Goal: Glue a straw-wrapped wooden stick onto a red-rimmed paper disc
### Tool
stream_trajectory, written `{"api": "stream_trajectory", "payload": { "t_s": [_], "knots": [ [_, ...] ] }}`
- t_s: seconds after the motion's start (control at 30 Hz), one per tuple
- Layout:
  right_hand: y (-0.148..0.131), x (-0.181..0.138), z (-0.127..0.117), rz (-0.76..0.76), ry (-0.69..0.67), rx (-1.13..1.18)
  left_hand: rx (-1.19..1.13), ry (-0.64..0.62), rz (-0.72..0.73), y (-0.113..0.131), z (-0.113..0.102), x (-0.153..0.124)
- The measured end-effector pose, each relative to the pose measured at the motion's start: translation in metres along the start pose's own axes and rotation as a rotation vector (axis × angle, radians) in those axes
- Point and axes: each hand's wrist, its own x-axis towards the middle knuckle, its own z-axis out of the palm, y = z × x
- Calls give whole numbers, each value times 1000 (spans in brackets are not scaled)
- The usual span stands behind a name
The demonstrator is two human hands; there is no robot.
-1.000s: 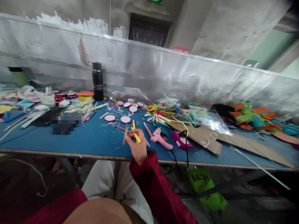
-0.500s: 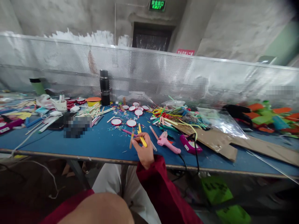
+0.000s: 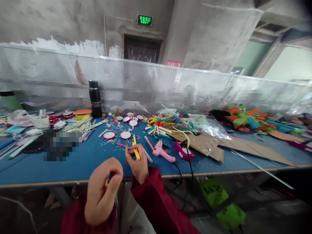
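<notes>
My right hand is closed over the near part of the table. Between its thumb and fingertips stands a narrow brown craft stick, and a slim yellow tool of a kind I cannot make out lies in the same grip. Lower and to the left, my left hand is raised at the table edge with its fingers curled towards the thumb; whatever they hold, if anything, is hidden. A pink hot glue gun lies right of my right hand. Just beyond the hands are white discs with red rims.
A black bottle stands at the back before a perforated metal screen. Right of the glue gun are a purple device, cords, pipe-cleaner-like strands and cardboard. Wooden sticks and a white cup sit left.
My left hand has risen into clear view at the table edge. My right hand keeps its grip on the stick and yellow tool. The camera has turned rightward, so the scene sits further left.
</notes>
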Motion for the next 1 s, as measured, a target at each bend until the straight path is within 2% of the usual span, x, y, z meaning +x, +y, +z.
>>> {"api": "stream_trajectory", "payload": {
  "t_s": [0.13,0.23,0.3,0.4,0.5,0.57,0.67,0.8,0.9,1.0],
  "knots": [
    [3,1,0,-8,60,11,117,-107,-164,-54,24,40],
    [1,5,2,13,87,50,169,-260,-177,-80,32,58],
    [-5,10,4,-15,96,6,105,-381,-159,-86,34,71],
    [-17,22,10,-98,123,-167,-121,-522,-236,-83,34,97],
    [-25,42,18,-184,137,-357,-309,-571,-383,-82,32,123],
    [-23,57,23,-227,135,-493,-395,-557,-467,-89,32,135],
    [-9,73,31,-224,97,-636,-475,-558,-599,-108,35,140],
    [12,72,36,-163,16,-616,-407,-586,-628,-132,38,132],
    [15,65,33,-164,-15,-531,-370,-583,-584,-134,38,123],
    [10,62,25,-163,-10,-433,-349,-507,-544,-123,35,112]
  ]
}}
